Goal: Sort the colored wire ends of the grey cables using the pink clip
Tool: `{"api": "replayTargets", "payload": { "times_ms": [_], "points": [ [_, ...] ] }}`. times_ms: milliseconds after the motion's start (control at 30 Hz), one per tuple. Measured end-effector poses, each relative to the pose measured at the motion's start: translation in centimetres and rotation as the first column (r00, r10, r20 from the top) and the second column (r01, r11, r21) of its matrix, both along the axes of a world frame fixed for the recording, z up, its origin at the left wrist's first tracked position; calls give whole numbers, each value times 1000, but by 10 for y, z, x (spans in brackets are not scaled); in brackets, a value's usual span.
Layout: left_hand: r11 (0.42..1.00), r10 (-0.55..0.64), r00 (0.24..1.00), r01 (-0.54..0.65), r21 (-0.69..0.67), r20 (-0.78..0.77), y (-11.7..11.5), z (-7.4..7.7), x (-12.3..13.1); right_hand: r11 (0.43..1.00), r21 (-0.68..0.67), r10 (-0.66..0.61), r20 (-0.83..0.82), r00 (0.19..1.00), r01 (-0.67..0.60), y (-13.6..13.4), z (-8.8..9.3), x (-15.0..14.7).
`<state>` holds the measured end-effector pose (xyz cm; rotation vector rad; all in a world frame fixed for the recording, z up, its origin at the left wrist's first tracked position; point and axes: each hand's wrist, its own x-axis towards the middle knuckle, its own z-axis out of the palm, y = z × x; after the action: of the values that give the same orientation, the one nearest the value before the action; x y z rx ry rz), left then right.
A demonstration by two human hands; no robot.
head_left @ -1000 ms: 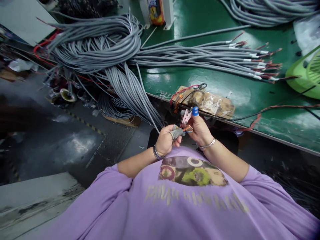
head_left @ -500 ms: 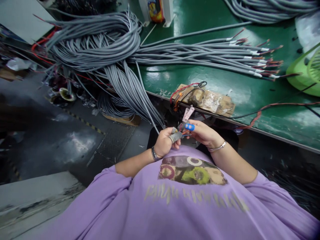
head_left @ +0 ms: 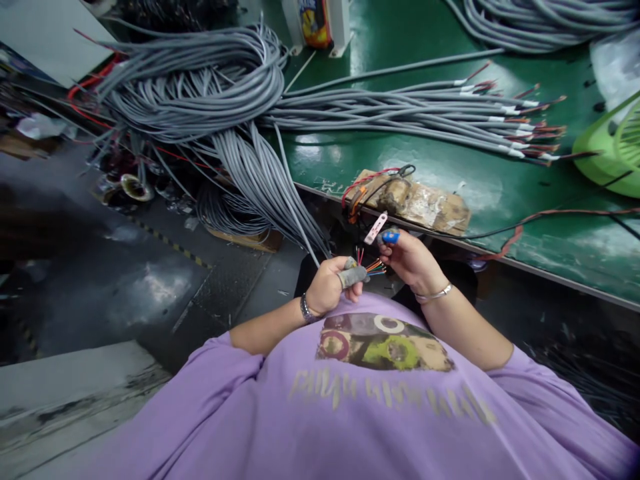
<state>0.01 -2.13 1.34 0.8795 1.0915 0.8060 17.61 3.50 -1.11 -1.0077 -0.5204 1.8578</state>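
Note:
My left hand [head_left: 330, 287], with grey wrappings on its thumb and a finger, is closed around the end of a grey cable. Coloured wires [head_left: 376, 268], orange, green and blue among them, fan out from its fingertips, and a few red ones point upward. My right hand [head_left: 413, 263] is up and to the right, apart from the wires. It has a blue cover on the thumb, and its fingertips are pressed together; I cannot make out what they hold. Beside these fingertips is a pale pink strip with dark marks [head_left: 376, 229]; whether the fingers touch it is unclear.
A wooden block [head_left: 425, 203] with red and black leads sits at the edge of the green bench [head_left: 525, 233]. Coiled grey cables [head_left: 200, 87] lie at the left, their stripped ends [head_left: 530, 127] pointing right. A green fan [head_left: 613, 147] stands at the far right.
My right hand has moved up and away from my left, leaving the coloured wires fanned out. The pink piece looked like two strips before and shows as one now. My left hand stays put.

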Motion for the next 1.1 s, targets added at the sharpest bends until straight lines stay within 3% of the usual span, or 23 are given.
{"api": "replayTargets", "payload": {
  "times_ms": [167, 367, 767, 967, 1100],
  "points": [
    [998, 61, 997, -61, 8, 39, 6, 3, 3, 989, 23, 146, -16, 989, -145, 5, 10, -7],
    [997, 69, 997, -68, -24, 40, 12, 7, 8, 984, 160, 79, 31, 996, -82, 8, 18, -21],
    [998, 50, 999, -50, -33, 19, 17, 5, 13, 995, 95, 41, -67, 997, -34, 6, 18, -22],
    [997, 74, 997, -74, -17, 26, 12, 6, 10, 993, 81, 93, -86, 992, -86, 4, 17, -23],
    [998, 69, 998, -69, -3, -5, 6, 4, 3, 976, 58, 213, -88, 973, -208, 0, 11, -11]
  ]
}}
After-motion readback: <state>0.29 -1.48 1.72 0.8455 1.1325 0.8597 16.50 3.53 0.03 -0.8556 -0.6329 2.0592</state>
